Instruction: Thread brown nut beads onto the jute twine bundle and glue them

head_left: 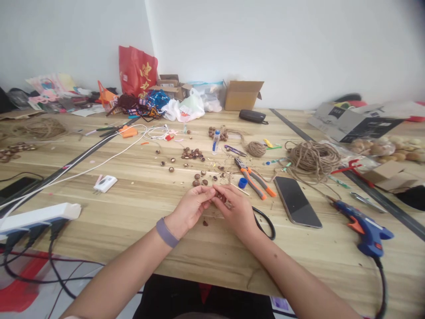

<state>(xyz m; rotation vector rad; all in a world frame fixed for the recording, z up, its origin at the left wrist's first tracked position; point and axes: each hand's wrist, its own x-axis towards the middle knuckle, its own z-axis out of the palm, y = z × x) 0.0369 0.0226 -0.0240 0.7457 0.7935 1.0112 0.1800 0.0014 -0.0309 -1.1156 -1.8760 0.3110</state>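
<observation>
My left hand (192,209) and my right hand (237,210) meet over the front of the table, thumbs and fingertips pinched together. Between them shows a bit of a small brown nutshell (217,194), mostly hidden by the fingers. Just beyond my fingertips lie loose brown nutshells (196,182), some of them broken. A shell fragment (205,223) rests on the wood below my hands. Scissors with black handles (272,231), partly covered by my right wrist, lie beside it. Pliers with orange and grey grips (254,177) and a blue cap (242,182) are beyond my right hand.
To the right are a phone (297,201), a blue glue gun (363,226) with its cord, and a coil of twine (314,157). More nutshells (192,153) and a glue bottle (216,141) stand farther back. At left, a power strip (66,212) and white cables cross the table.
</observation>
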